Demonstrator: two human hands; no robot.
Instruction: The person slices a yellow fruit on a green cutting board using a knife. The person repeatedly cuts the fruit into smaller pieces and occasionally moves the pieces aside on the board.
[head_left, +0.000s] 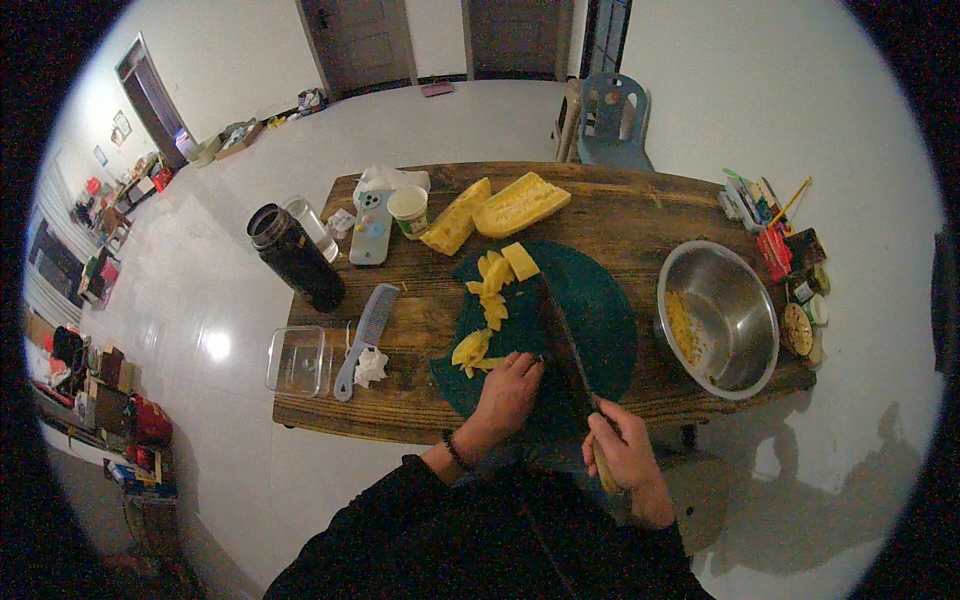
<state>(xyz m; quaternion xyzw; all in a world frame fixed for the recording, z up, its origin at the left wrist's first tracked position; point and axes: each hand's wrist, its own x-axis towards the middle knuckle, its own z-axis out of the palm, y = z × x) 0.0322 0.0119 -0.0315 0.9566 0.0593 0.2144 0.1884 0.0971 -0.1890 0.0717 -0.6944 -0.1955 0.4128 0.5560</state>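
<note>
My right hand (619, 442) grips the handle of a long-bladed kitchen knife (568, 334), whose blade points away from me over a dark green round mat (600, 300). My left hand (511, 390) rests at the mat's near edge, fingers curled, beside a pile of yellow slices (472, 350); whether it holds a piece cannot be told. More yellow slices (494, 281) and one thick yellow chunk (520, 261) lie on the mat's far left part. Beyond the mat lie two long, hollowed yellow gourd-like pieces, one at the left (459, 216) and one at the right (523, 206).
A steel bowl (763, 330) with yellow scraps stands right on the wooden table (637, 195). At left are a black flask (300, 262), a phone (372, 232), a paper cup (409, 214), a comb (367, 337), crumpled tissue (370, 367) and a clear plastic box (296, 362). Jars line the right end.
</note>
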